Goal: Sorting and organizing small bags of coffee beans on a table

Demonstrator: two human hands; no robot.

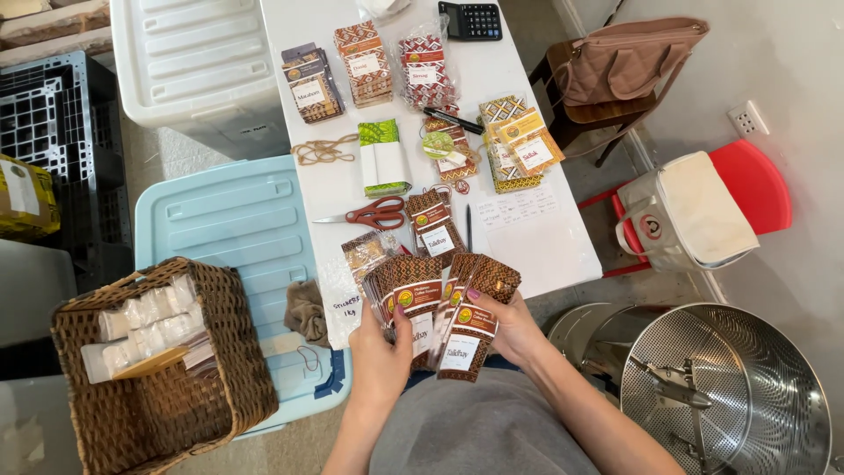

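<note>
left hand and right hand each clasp a fan of brown patterned packets; red-handled scissors lie beyond them.

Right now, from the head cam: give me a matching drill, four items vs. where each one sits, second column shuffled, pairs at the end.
Items:
1. scissors
2. calculator
3. wicker basket
4. brown bag

Places:
A. on the dark chair right of the white table
B. top edge of the table
C. middle of the table, red handles
D. lower left, beside the light blue bin lid

Pairs: 1-C, 2-B, 3-D, 4-A
</note>
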